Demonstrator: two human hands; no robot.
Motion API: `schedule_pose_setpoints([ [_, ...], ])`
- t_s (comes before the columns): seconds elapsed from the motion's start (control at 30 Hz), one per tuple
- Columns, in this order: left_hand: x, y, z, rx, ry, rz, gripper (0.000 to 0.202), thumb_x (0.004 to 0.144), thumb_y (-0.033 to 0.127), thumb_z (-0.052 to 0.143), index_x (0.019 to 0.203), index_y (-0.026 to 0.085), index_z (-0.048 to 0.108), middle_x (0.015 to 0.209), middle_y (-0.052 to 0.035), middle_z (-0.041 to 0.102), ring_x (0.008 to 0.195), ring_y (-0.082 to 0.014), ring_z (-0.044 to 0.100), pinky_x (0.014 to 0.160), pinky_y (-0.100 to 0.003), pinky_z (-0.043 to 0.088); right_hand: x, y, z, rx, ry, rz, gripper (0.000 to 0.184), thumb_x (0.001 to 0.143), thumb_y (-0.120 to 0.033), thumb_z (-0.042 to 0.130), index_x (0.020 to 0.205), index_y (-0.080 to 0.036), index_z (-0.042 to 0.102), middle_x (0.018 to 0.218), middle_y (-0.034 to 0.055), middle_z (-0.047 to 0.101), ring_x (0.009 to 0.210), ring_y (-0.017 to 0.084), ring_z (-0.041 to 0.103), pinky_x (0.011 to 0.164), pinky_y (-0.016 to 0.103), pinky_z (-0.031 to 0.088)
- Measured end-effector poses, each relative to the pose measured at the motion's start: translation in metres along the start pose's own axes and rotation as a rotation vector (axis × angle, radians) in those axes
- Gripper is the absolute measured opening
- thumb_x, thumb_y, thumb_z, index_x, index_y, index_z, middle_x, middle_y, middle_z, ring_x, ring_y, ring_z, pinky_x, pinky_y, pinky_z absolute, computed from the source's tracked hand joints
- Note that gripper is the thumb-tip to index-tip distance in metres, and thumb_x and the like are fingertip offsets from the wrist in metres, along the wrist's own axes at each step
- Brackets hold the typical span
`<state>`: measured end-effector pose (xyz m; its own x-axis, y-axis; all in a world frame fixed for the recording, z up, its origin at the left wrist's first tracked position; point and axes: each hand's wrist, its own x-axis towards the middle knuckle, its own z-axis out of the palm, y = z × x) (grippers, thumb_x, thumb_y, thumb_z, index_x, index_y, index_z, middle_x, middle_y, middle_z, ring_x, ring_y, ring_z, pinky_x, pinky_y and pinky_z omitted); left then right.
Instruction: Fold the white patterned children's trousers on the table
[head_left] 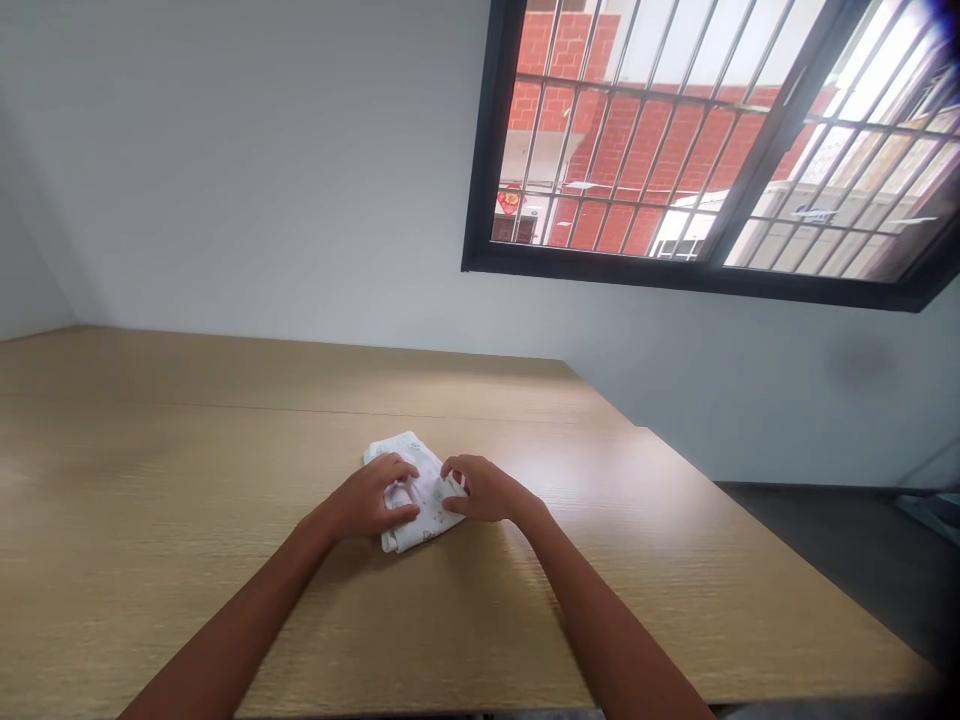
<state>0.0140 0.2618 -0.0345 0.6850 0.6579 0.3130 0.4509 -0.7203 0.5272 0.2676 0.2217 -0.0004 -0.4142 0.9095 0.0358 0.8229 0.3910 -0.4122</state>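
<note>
A white cloth [429, 500] with small printed figures lies folded in uneven layers on the wooden table. On its left part rests my left hand [373, 494], its curved fingers and thumb spread apart over the fabric. My right hand [486, 488] is at the cloth's right corner, fingers bent and thumb apart from them, with some fabric showing in the gap. Both hands touch the cloth from opposite sides. The cloth's underside and the edges beneath my palms are hidden.
The light wooden tabletop [187, 500] reaches back to a plain pale wall [262, 180], with a seam running across it. Its right edge slants away beside a dark floor [810, 540]. A dark-framed barred window [592, 262] is at the upper right.
</note>
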Motion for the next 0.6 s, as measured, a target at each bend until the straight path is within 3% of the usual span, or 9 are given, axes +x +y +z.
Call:
schedule_pose_setpoints([
  [0.1,-0.004,-0.002,-0.001,0.006,-0.040,-0.011,0.058,0.081,0.050,0.071,0.130,0.024,0.059,0.135,-0.0106,0.056,0.125,-0.0313,0.050,0.108,-0.045,0.041,-0.002,-0.002,0.000,-0.013,0.041,-0.009,0.040,0.078,-0.030,0.073,0.115,-0.021,0.060,0.113,0.0075,0.060,0.088,0.020,0.060,0.073,0.032,0.049],
  [0.23,-0.006,-0.006,-0.001,-0.014,-0.138,-0.015,0.080,0.072,0.055,0.081,0.141,0.027,0.053,0.154,-0.0115,0.038,0.140,-0.0367,0.034,0.115,-0.050,0.032,-0.002,-0.006,0.003,0.008,0.073,-0.217,0.059,0.069,-0.034,0.083,0.122,-0.024,0.060,0.123,0.0083,0.056,0.110,0.026,0.056,0.090,0.038,0.049],
  [0.3,-0.004,-0.007,0.000,-0.030,-0.139,-0.021,0.066,0.076,0.050,0.078,0.136,0.030,0.058,0.153,-0.0099,0.039,0.139,-0.0355,0.037,0.115,-0.049,0.033,-0.001,-0.007,0.005,0.013,0.042,-0.249,0.058,0.067,-0.035,0.084,0.119,-0.024,0.062,0.119,0.0078,0.059,0.112,0.028,0.056,0.091,0.040,0.049],
  [0.43,0.000,-0.007,-0.002,-0.078,-0.079,0.053,0.033,0.082,0.039,0.073,0.112,0.028,0.070,0.134,-0.0075,0.055,0.124,-0.0291,0.051,0.104,-0.041,0.043,0.000,-0.007,0.007,0.017,0.021,-0.210,0.049,0.071,-0.031,0.079,0.117,-0.023,0.063,0.118,0.0085,0.061,0.104,0.026,0.060,0.086,0.037,0.050],
  [0.6,0.003,-0.003,-0.007,-0.117,-0.023,0.022,0.018,0.080,0.034,0.073,0.094,0.024,0.070,0.100,-0.0029,0.067,0.097,-0.0236,0.060,0.086,-0.035,0.046,-0.003,-0.012,0.004,-0.087,-0.029,-0.212,0.054,0.070,-0.020,0.070,0.123,-0.022,0.058,0.114,0.0075,0.063,0.095,0.024,0.061,0.076,0.033,0.047],
])
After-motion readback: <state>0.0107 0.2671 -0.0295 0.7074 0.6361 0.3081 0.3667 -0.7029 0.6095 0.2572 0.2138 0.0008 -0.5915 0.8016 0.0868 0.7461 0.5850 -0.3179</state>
